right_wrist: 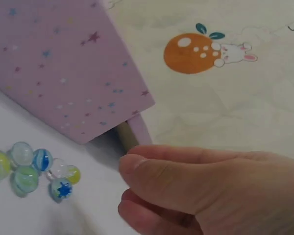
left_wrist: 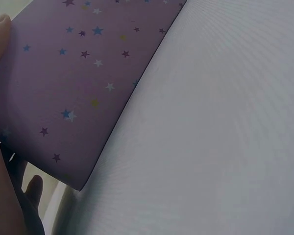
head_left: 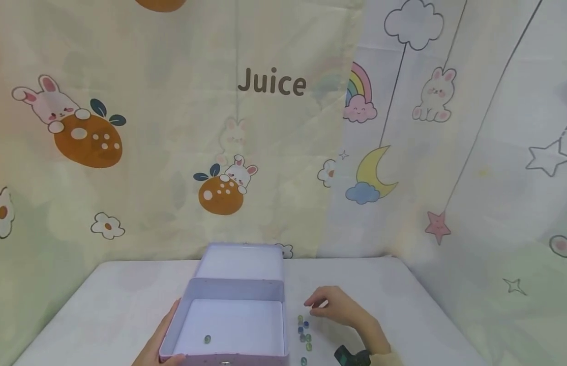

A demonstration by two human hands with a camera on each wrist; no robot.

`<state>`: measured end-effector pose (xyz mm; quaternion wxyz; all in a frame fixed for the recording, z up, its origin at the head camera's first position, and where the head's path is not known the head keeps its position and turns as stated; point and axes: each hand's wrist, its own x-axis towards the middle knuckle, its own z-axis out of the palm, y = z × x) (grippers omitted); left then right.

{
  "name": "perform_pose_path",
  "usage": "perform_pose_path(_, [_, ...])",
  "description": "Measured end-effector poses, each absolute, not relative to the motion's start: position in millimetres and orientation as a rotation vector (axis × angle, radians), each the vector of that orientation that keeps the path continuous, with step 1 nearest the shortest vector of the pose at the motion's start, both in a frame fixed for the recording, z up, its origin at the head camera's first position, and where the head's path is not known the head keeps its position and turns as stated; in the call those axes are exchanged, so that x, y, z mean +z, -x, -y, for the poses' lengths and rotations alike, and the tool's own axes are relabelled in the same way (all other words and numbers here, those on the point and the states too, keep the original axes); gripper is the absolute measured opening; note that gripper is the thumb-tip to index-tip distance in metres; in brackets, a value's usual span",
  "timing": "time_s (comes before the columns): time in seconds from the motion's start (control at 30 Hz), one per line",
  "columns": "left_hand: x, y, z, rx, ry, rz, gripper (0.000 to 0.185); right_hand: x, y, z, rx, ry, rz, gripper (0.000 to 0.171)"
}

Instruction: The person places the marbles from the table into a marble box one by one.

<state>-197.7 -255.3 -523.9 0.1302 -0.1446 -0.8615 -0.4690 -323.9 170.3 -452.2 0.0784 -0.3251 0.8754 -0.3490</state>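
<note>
An open lilac tin box (head_left: 240,290) with small stars on its outer walls stands before me, its lid (head_left: 244,262) tipped back. My left hand (head_left: 156,341) grips its near left corner, fingers along the side and thumb at the front. One greenish glass marble (head_left: 207,339) lies inside on the box floor. Right of the box, several clear marbles with green, yellow and blue swirls (right_wrist: 25,179) lie on the table. My right hand (head_left: 336,306) hovers just beyond them, fingers loosely bent, thumb near the fingertips, with nothing visible between them.
The box and marbles stand on a white-covered table (head_left: 123,305). Behind it hangs a printed cloth (head_left: 164,127) with rabbits and oranges, and another at the right. A dark device (head_left: 352,356) sits at my right wrist.
</note>
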Motion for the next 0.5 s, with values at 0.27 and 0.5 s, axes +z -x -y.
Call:
perform_pose_path(0.27, [-531.5,201.5,255.7,-1.373,0.511,2.444,0.099,-469.5,320.2,-167.0,-0.986,0.788,-2.559,0.016])
perform_pose_path(0.5, [-535.7,203.8,256.4,-1.303,0.569,2.388,0.100,-474.4,314.1,-166.0,-0.940,0.809,-2.578,0.019])
